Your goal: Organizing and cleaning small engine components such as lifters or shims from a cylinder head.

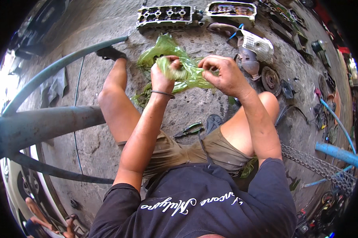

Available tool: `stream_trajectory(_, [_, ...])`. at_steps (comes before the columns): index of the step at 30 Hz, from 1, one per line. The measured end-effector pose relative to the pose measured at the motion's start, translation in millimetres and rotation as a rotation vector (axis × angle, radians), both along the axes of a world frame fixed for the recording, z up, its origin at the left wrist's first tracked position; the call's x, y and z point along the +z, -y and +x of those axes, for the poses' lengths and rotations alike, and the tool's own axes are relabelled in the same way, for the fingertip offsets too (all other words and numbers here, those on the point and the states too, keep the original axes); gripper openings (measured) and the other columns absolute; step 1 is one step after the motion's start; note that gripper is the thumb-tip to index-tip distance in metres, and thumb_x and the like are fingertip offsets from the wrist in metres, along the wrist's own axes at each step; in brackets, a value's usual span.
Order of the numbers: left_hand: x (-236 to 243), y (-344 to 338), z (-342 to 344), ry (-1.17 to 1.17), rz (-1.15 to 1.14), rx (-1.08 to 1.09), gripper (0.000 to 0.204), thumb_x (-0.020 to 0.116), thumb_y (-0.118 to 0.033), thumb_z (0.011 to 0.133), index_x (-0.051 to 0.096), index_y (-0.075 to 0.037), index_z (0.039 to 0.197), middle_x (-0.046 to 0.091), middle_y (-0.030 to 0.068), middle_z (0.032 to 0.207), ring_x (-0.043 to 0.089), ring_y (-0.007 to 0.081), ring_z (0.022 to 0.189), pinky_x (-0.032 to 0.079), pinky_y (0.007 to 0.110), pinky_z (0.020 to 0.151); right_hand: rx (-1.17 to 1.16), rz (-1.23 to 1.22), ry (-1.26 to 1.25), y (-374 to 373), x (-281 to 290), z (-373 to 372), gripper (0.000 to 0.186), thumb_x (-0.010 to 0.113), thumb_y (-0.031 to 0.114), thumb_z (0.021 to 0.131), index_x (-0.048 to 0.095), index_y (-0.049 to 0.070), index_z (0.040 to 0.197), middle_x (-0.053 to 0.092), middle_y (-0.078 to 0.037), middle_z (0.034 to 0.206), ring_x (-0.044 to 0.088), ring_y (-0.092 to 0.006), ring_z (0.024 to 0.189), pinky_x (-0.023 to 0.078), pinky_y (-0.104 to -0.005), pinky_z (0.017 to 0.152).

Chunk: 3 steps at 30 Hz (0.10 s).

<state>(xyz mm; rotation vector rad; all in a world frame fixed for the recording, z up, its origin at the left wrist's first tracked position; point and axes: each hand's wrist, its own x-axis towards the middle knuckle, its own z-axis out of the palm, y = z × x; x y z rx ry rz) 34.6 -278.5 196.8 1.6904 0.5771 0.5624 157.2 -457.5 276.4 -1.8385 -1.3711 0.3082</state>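
Note:
A thin, crumpled green plastic bag (192,77) stretches between my two hands above the concrete floor. My left hand (163,77) is closed on its left part, and a bunched, motion-blurred piece of plastic stands over the fingers. With thumb and fingers pinched, my right hand (225,74) grips the bag's right edge. Small dark round spots show at the bag near my left hand; I cannot tell what they are. Between my legs on the floor lies a pair of pliers (189,130) with dark handles.
Beyond the bag sit a cylinder head (165,16) and a valve cover (231,10). To the right are a white heat shield (257,43), a round ribbed metal part (271,79) and a chain (313,164). A blue metal frame (48,121) reaches in from the left. Another person (44,222) is at lower left.

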Motion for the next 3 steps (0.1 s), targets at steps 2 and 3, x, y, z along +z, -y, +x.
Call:
stream_trajectory(2, [-37.2,-23.3,-11.9,0.164,-0.398,0.047,0.033,0.066,-0.024,0.093,0.064,-0.003,0.118,0.068,0.0087,0.103,0.065,0.0174,0.090,0.052,0.033,0.083,-0.163,-0.041,-0.219,-11.4,-19.9,-1.8,0.020,0.060,0.017,0.086,0.065,-0.001,0.093,0.069,-0.008,0.089,0.062,-0.0167,0.077,0.049,-0.0285,0.070])
stream_trajectory(3, [-42.4,-26.2,-19.5,0.272,-0.710,0.059,0.034,0.065,-0.020,0.092,0.062,-0.001,0.121,0.067,0.0124,0.109,0.065,0.0214,0.098,0.052,0.038,0.094,-0.153,-0.052,-0.221,-16.3,-22.5,-2.3,0.020,0.060,0.017,0.086,0.065,-0.001,0.093,0.069,-0.008,0.089,0.062,-0.0167,0.077,0.049,-0.0285,0.070])
